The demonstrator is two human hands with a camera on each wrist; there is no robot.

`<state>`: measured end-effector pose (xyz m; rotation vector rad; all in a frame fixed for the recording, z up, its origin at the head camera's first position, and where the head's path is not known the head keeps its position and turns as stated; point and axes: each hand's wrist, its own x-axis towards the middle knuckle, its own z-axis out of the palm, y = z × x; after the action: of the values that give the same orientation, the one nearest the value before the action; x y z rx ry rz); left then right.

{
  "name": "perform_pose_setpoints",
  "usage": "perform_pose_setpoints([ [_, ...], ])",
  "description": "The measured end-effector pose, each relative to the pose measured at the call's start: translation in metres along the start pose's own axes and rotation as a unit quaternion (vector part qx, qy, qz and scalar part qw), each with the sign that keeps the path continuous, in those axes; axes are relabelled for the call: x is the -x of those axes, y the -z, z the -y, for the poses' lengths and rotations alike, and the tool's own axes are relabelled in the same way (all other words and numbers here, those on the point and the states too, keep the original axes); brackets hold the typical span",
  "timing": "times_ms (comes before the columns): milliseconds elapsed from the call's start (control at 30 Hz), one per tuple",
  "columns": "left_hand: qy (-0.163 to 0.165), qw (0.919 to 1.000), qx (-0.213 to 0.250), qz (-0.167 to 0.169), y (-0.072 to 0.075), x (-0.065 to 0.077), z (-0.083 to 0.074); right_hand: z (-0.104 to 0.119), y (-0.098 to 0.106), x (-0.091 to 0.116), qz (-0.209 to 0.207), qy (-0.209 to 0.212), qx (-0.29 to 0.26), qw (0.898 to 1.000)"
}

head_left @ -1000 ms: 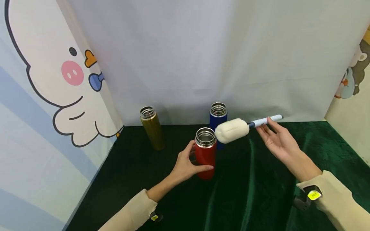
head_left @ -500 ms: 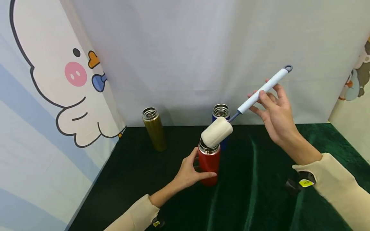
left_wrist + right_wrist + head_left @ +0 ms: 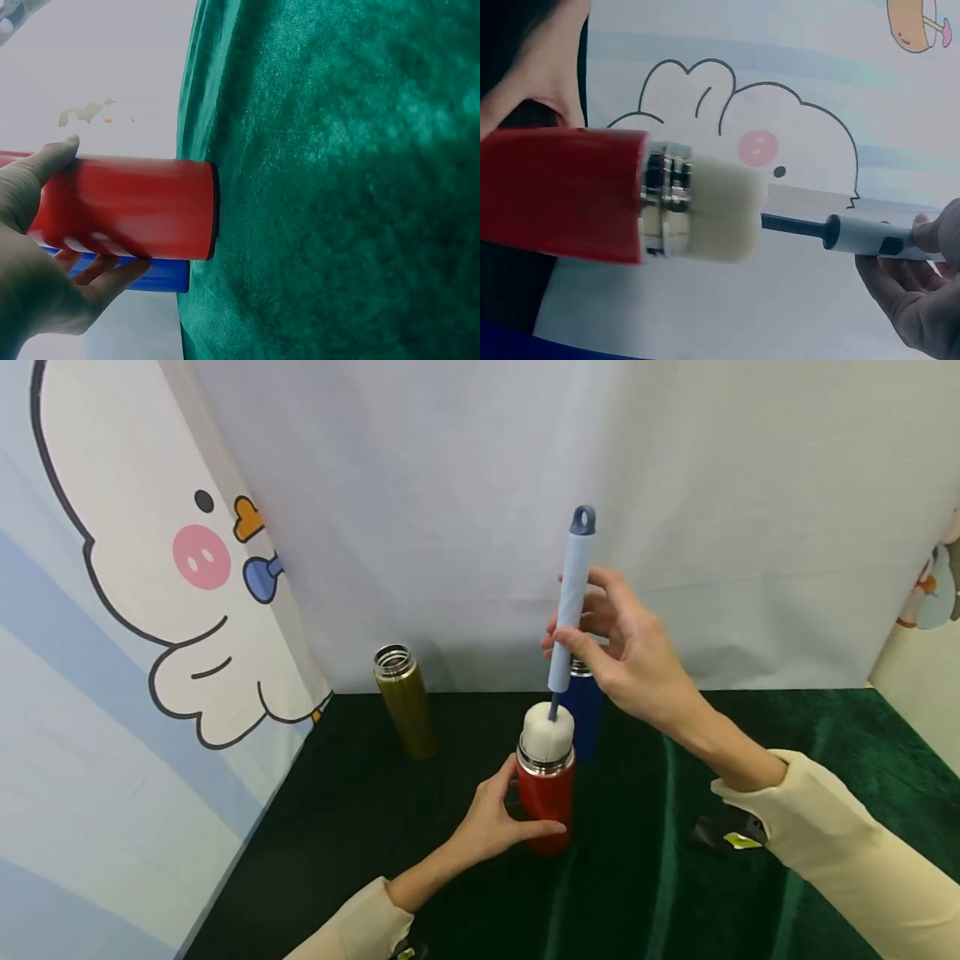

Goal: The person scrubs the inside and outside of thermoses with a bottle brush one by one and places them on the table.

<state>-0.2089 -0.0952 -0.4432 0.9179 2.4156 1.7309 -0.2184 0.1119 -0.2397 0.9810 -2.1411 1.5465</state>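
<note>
"Gripping what, on the left?"

"The red bottle (image 3: 547, 802). My left hand (image 3: 491, 818) had its body between thumb and fingers, thumb across the near side, fingers round the far side. It stood upright on the green cloth (image 3: 622, 877), steel neck (image 3: 545, 766) uppermost."

"And on the right?"

"The sponge brush (image 3: 573, 585). My right hand (image 3: 633, 656) pinched its pale blue handle between thumb and fingers, above the bottle. The brush was close to upright, top leaning slightly right in the head view, looped end (image 3: 582, 519) highest."

"Where was the sponge?"

"At the mouth of the red bottle. The white sponge head (image 3: 548, 733) had its lower end within the neck; its rounded upper part showed above the rim in 2 views, head and right wrist. Depth could not be read, since the neck hid it."

"Other bottles?"

"2 more. The blue bottle (image 3: 587, 714) stood behind the red, partly covered by my right hand and the handle. The gold bottle (image 3: 407, 706) stood to the left, farther back, well apart, its mouth uncovered."

"Background?"

"A white backdrop (image 3: 420, 510) rose behind the cloth; a printed cartoon figure (image 3: 142, 577) was at left."
</note>
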Motion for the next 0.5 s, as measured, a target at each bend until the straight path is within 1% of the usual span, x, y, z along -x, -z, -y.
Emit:
perform_pose_setpoints([
  [133, -0.01, 0.9999, -0.002, 0.001, -0.002, 0.0, 0.0, -0.008, -0.009, 0.009, 0.022, 0.018, 0.019, 0.999],
  [333, -0.025, 0.9996, -0.011, -0.003, -0.003, 0.0, 0.004, -0.02, -0.022, 0.023, 0.021, 0.048, 0.037, 0.998],
  [400, -0.032, 0.9994, -0.011, -0.003, -0.002, 0.0, 0.005, -0.027, -0.028, 0.026, 0.045, 0.059, 0.053, 0.996],
  [500, -0.037, 0.9992, -0.013, 0.001, -0.001, 0.002, 0.005, -0.041, -0.038, 0.037, 0.085, 0.081, 0.08, 0.99],
])
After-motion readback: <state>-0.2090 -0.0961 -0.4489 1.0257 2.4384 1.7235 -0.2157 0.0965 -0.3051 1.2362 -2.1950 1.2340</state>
